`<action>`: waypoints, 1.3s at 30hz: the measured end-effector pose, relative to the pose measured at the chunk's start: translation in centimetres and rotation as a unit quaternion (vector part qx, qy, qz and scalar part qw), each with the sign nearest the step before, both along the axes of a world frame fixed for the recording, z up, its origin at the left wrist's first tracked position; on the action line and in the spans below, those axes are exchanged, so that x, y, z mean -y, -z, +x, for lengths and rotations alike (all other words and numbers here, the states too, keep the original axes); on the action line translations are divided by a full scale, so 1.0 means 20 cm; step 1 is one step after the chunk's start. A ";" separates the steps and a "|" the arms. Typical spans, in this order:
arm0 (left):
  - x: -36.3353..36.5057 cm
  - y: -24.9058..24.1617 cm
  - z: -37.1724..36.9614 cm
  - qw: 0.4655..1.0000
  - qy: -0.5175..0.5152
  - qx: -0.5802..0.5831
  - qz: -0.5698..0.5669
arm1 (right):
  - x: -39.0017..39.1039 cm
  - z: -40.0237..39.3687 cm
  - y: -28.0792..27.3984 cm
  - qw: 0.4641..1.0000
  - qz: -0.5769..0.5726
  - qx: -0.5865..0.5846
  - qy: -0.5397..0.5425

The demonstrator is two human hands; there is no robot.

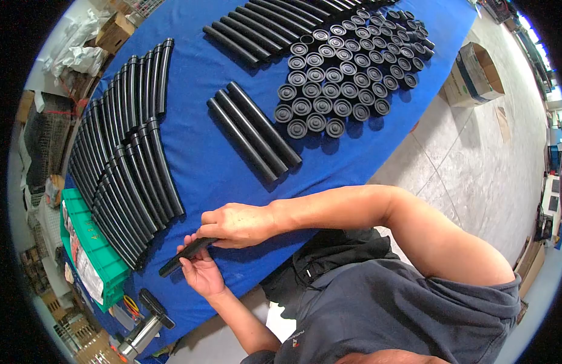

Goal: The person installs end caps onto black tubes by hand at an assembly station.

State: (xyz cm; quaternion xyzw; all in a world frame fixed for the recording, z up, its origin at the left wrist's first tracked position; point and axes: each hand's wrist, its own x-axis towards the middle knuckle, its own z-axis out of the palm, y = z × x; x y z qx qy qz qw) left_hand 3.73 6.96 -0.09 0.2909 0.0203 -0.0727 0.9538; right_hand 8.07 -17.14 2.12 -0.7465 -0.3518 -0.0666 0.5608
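Observation:
My left hand (203,274) is wrapped round a short visible length of black tube (175,264), palm turned up. Over the tube's upper right end lies my right hand (237,225), fingers closed on it; that end is hidden under the fingers. The tube slants down to the left above the blue cloth (196,145). Beyond my hands, three black tubes (253,130) lie side by side on the cloth. To the left, many black tubes (126,151) with collared ends lie in overlapping rows.
Many upright black pieces with round ringed ends (334,91) stand at the upper right, beside more lying tubes (257,36). A green crate (108,261) sits at the left edge, with a black-headed mallet (155,308) below it. A cardboard box (469,79) is on the floor.

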 end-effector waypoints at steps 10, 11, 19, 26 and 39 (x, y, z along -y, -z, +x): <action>0.00 0.01 0.00 1.000 -0.002 0.007 0.006 | 0.02 0.01 -0.02 0.998 -0.001 -0.048 -0.026; -0.01 0.01 -0.01 1.000 -0.002 0.005 -0.003 | 0.03 0.02 -0.04 0.995 0.002 -0.086 -0.045; -0.01 0.01 0.00 1.000 0.009 0.006 -0.018 | 0.01 0.01 0.00 0.999 0.008 -0.026 -0.029; -0.01 0.02 0.00 0.999 0.015 0.004 -0.043 | 0.03 0.00 -0.02 0.998 -0.029 -0.036 -0.035; -0.01 0.01 -0.01 1.000 -0.007 0.010 -0.017 | 0.01 0.00 -0.01 0.998 -0.018 -0.054 -0.030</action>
